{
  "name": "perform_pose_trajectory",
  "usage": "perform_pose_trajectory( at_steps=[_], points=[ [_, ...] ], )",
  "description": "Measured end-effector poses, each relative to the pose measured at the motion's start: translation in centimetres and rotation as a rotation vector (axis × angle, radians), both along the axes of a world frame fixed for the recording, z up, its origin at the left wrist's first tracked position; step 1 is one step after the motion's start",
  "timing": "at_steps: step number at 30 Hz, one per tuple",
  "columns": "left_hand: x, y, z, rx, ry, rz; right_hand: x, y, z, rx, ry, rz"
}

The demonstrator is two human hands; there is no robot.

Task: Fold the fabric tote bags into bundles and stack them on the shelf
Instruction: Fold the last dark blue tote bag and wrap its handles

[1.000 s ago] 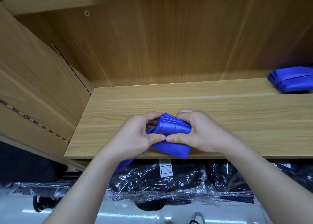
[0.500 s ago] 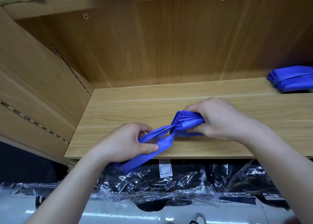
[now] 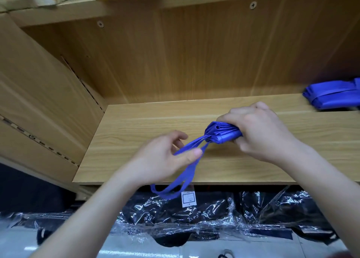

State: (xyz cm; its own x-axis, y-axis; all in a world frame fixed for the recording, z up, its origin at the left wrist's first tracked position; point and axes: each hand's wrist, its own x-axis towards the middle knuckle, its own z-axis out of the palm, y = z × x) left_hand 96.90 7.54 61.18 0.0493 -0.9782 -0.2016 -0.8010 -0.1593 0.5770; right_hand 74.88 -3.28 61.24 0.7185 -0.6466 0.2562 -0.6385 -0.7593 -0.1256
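Grip of right hand (image 3: 261, 135) clamps the folded blue tote bag (image 3: 222, 133); left hand (image 3: 161, 158) pinches its taut handles (image 3: 194, 143).

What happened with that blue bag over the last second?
The hands parted. The right hand carried the folded blue bag rightwards and deeper onto the shelf, gripping it throughout. The left hand let go of it and now pinches its handle straps, drawn out, their loop hanging over the front edge. The finished bundle far right stayed put.
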Motion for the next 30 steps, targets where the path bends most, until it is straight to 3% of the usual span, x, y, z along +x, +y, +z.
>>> perform_pose_trajectory(
  at_steps=[2, 3, 7, 11, 14, 16, 19, 22, 25, 27, 30],
  points=[
    [-0.9, -0.6, -0.9, -0.042, -0.191, -0.026, 0.3, 0.4, 0.0, -0.022, -0.005, 0.010],
    [-0.9, -0.8, -1.1, -0.076, -0.157, -0.008, 0.3, 0.5, 0.0, -0.026, 0.001, 0.013],
    [0.6, -0.4, 0.0, -0.042, 0.582, 0.186, -0.5, 0.1, -0.1, -0.027, 0.086, -0.040],
    [2.8, 0.2, 0.8, -0.149, 1.154, 0.309, -0.5, 0.0, -0.1, 0.024, 0.110, -0.061],
    [3.4, 0.5, 1.0, -0.228, 1.336, 0.425, -0.4, 0.2, -0.2, 0.100, 0.109, -0.057],
    [3.5, 1.1, 0.9, -0.239, 1.140, 0.388, -0.6, -0.1, 0.1, 0.128, 0.124, -0.054],
    [3.7, 2.5, 1.2, -0.346, 0.523, 0.218, -0.9, -0.5, 0.9, 0.158, 0.147, -0.049],
    [3.5, 3.6, 2.0, -0.661, -0.150, -0.106, -0.9, -0.8, 1.5, 0.168, 0.189, -0.030],
    [2.2, 3.5, 1.1, -0.723, -0.643, -0.451, -0.9, -1.0, 1.5, 0.184, 0.191, 0.010],
    [1.2, 3.5, -0.3, -0.667, -0.793, -0.544, -0.9, -1.0, 1.5, 0.216, 0.176, 0.024],
    [0.1, 4.0, -1.5, -0.639, -0.774, -0.563, -1.1, -1.2, 1.4, 0.279, 0.144, 0.008]
  ],
)
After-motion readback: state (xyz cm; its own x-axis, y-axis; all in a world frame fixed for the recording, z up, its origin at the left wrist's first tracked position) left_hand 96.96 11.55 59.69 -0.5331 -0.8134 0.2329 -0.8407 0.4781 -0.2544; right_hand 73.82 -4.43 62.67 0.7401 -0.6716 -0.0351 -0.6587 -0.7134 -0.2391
